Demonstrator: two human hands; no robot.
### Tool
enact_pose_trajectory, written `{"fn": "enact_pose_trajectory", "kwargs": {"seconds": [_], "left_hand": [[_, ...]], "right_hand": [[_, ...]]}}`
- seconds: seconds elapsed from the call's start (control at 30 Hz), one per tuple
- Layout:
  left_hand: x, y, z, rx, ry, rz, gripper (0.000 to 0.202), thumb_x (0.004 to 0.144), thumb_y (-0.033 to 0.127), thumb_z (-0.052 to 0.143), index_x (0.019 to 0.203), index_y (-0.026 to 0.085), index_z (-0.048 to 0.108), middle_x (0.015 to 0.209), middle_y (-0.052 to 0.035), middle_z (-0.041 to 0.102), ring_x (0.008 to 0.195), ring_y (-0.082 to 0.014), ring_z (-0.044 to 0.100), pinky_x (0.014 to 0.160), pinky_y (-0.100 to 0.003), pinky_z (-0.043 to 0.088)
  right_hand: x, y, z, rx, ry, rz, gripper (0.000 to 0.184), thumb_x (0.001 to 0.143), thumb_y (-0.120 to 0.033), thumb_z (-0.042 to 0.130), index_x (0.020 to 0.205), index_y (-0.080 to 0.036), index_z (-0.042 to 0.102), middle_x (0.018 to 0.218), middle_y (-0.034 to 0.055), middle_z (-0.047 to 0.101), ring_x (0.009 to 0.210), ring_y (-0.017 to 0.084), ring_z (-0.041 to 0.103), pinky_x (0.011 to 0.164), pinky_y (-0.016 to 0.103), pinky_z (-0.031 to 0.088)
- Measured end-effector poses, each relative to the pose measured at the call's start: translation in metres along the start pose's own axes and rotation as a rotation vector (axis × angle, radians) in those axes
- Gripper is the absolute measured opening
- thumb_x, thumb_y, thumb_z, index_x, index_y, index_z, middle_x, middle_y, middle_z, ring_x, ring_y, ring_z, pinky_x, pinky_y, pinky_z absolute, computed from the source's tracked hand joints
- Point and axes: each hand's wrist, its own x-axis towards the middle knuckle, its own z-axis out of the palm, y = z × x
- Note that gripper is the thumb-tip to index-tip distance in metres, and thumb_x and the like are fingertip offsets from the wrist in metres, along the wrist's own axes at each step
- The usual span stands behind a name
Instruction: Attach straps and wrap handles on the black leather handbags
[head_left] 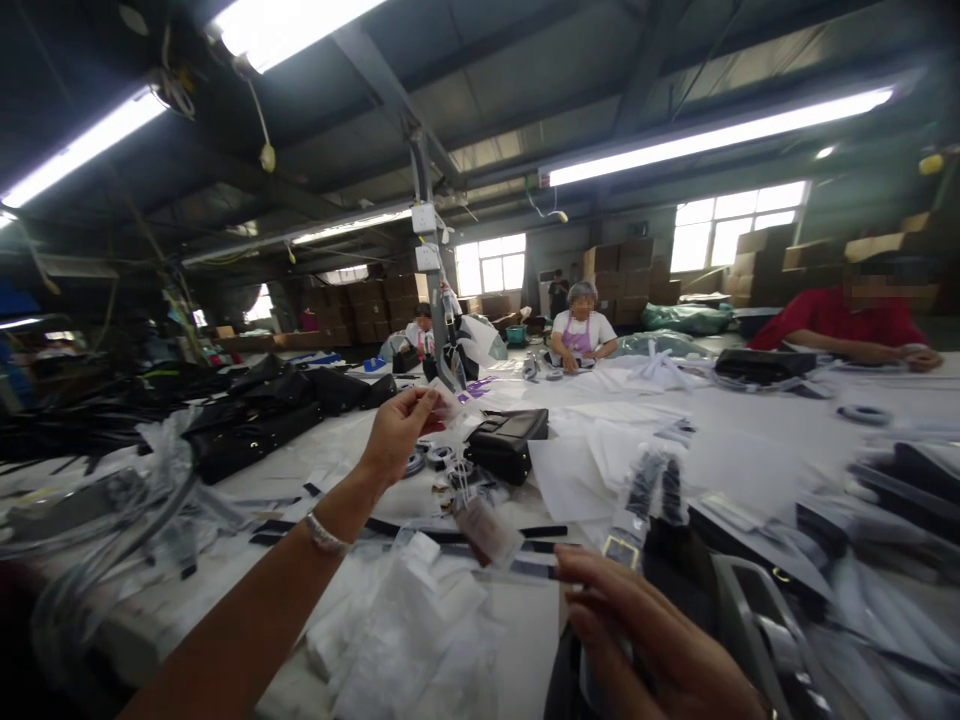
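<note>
My left hand [401, 425] is raised over the middle of the table, its thumb and fingers pinched on a thin, see-through plastic piece [447, 407]. White strings and a blurred paper tag [487, 532] are below it; I cannot tell whether they hang from that hand. A black handbag [510, 440] lies just beyond. Low at the right, my right hand [649, 635] has its fingers stretched forward, thumb apart, over a dark bag with a gold buckle [621, 550] and plastic-wrapped straps [656, 485]. Whether its fingertips touch the clear strip beside the tag is unclear.
Crumpled white wrapping [405, 640] lies in front of me. Black bags [255, 430] are heaped at left, with rolled grey cords [439, 457] mid-table. White sheets [592, 470] lie at centre right. Across the table sit a person in a pink apron [577, 340] and one in red [832, 320].
</note>
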Motion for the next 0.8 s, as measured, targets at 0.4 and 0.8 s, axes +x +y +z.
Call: {"fn": "enact_pose_trajectory", "kwargs": {"seconds": [0.4, 0.8], "left_hand": [[-0.098, 0.086, 0.056, -0.267, -0.329, -0.133, 0.022, 0.084, 0.038, 0.071, 0.087, 0.017, 0.070, 0.077, -0.0020, 0.074, 0.068, -0.0121, 0.070, 0.065, -0.019, 0.057], [-0.147, 0.043, 0.057, -0.039, -0.281, -0.162, 0.040, 0.079, 0.036, 0.074, 0.117, 0.026, 0.068, 0.112, -0.0072, 0.071, 0.103, -0.0235, 0.067, 0.086, -0.033, 0.055]], "right_hand": [[0.032, -0.013, 0.027, 0.444, -0.001, 0.272, 0.037, 0.082, -0.041, 0.071, 0.112, -0.020, 0.070, 0.110, 0.0094, 0.074, 0.105, 0.027, 0.069, 0.094, 0.038, 0.054], [-0.003, -0.025, -0.018, 0.498, 0.088, 0.501, 0.037, 0.083, -0.051, 0.068, 0.097, -0.018, 0.077, 0.075, 0.0034, 0.074, 0.054, 0.013, 0.062, 0.051, 0.021, 0.051]]}}
